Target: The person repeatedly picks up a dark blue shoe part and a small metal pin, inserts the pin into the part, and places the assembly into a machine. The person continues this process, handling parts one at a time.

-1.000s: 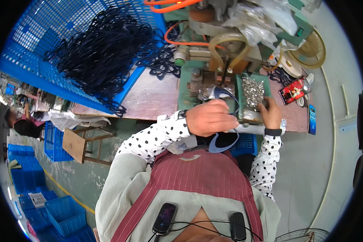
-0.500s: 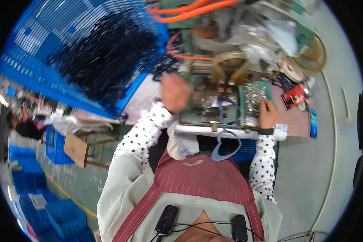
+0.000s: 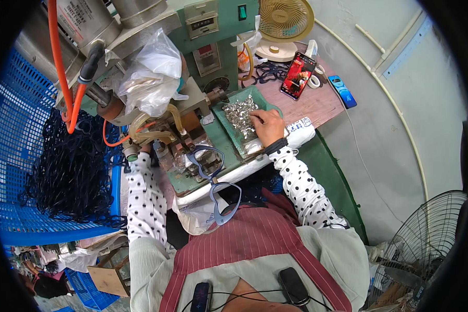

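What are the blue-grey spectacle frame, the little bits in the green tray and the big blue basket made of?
The spectacle frame looks like smooth, satin plastic: even colour, soft highlights. The little bits are probably polished metal, given their silvery glints. The blue basket appears to be moulded plastic, with a regular open grid.
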### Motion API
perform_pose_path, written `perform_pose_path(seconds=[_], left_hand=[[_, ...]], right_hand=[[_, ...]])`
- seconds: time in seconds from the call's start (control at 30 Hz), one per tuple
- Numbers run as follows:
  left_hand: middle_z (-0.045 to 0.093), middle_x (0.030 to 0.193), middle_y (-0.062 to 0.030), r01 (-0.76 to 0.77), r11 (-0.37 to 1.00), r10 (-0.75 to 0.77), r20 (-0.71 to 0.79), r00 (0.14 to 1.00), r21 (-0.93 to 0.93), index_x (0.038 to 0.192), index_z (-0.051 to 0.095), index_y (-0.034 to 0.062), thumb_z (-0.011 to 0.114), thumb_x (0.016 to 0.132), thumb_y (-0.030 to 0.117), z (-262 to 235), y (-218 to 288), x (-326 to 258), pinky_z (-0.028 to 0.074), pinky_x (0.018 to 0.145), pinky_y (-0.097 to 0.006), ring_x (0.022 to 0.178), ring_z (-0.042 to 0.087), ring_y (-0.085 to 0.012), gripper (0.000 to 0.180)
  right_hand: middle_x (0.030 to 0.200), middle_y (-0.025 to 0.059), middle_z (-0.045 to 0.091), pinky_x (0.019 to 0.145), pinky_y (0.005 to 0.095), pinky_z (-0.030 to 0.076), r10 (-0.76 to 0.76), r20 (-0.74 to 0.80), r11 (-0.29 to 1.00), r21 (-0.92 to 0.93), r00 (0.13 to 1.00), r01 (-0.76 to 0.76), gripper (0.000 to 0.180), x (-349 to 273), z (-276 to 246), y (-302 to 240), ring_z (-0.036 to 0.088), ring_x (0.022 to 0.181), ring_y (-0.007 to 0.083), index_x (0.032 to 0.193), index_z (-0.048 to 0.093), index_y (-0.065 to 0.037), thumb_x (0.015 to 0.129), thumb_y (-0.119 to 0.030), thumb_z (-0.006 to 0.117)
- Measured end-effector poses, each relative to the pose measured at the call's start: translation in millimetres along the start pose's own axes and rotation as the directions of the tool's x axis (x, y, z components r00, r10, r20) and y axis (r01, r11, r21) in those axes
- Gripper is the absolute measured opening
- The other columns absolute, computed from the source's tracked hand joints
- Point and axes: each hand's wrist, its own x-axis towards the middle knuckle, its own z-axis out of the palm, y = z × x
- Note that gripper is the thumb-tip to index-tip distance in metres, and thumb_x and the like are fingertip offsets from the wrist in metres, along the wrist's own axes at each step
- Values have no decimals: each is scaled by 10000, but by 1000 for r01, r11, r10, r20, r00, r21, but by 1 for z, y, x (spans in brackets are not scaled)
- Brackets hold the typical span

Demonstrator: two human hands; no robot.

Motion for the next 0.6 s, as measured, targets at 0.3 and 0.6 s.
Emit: perform_pose_path(seconds=[0.3,0.6], left_hand=[[653,856,-92,-139,990,141,-312,939,30,1019,644,106,614,819,195,-3,-53,-53,491,670,-445,880,625,-304,221],[684,874,-132,-157,663,-268,-428,863,-732,1010,612,29,534,967,115,-78,4,-126,483,677,-362,752,634,-264,124]], right_hand=[[756,73,672,687,388,487,34,8,998,-51,999,-34,121,-1,0,-3,600,749,285,843,719,-129,729,-99,744],[822,83,715,713,317,482,10,262,858,492,965,-143,157,21,-28,-83,620,754,222,880,756,-93,725,-78,738]])
